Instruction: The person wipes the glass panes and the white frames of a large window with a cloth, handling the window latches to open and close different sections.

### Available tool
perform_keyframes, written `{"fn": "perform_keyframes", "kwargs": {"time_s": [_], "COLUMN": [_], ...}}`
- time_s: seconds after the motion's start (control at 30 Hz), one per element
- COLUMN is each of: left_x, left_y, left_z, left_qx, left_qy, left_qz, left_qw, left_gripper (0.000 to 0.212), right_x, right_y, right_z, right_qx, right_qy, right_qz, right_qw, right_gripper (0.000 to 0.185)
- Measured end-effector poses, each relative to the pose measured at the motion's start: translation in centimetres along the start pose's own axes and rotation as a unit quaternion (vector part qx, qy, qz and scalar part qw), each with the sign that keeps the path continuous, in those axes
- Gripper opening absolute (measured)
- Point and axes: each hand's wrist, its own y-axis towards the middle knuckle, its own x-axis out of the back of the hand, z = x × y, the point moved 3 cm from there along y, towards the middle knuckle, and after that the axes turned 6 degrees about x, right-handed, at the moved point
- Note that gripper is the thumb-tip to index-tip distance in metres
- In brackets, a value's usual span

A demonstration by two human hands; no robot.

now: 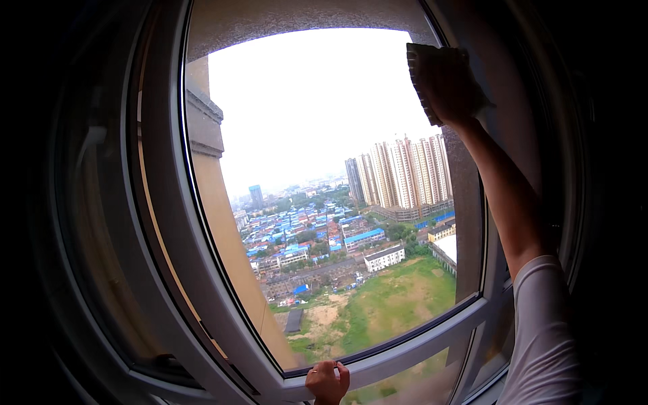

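Note:
My right hand (pixel 450 93) is raised at the upper right with the arm stretched out. It holds a dark cloth (pixel 421 83) with a stitched-looking edge, spread over the right side of the window pane (pixel 324 111) and its frame. Against the light the hand and cloth are dark, and the fingers are hard to make out. Low in the middle, my left hand (pixel 328 382) is curled on the bottom rail (pixel 405 344) of the pale window frame, thumb and fingers bent in. A white short sleeve (pixel 541 324) covers my right upper arm.
A second glazed panel (pixel 96 243) in a pale frame stands to the left, beyond an upright frame bar (pixel 167 202). Below the rail is a lower pane (pixel 405 377). Outside, far below, lie a grassy lot (pixel 405 298), low roofs and apartment towers (pixel 405 172).

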Motion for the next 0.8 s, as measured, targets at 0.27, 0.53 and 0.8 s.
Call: {"fn": "perform_keyframes", "kwargs": {"time_s": [0.27,0.53,0.8], "left_x": [-0.9,-1.8,-0.3], "left_y": [-0.4,-2.7,-1.0], "left_z": [0.5,2.1,1.0], "left_qx": [-0.024,-0.003,0.011], "left_qy": [-0.028,-0.020,-0.009], "left_qz": [0.006,0.101,0.109], "left_qw": [0.999,0.995,0.994], "left_gripper": [0.010,0.023,0.012], "right_x": [0.1,4.2,0.0], "right_y": [10.3,17.5,12.8], "right_z": [7.8,23.7,20.1], "right_qx": [-0.068,0.080,0.147], "right_qy": [0.090,0.217,0.213], "right_qz": [-0.090,-0.225,-0.269], "right_qw": [0.989,0.946,0.928], "right_gripper": [0.017,0.037,0.051]}}
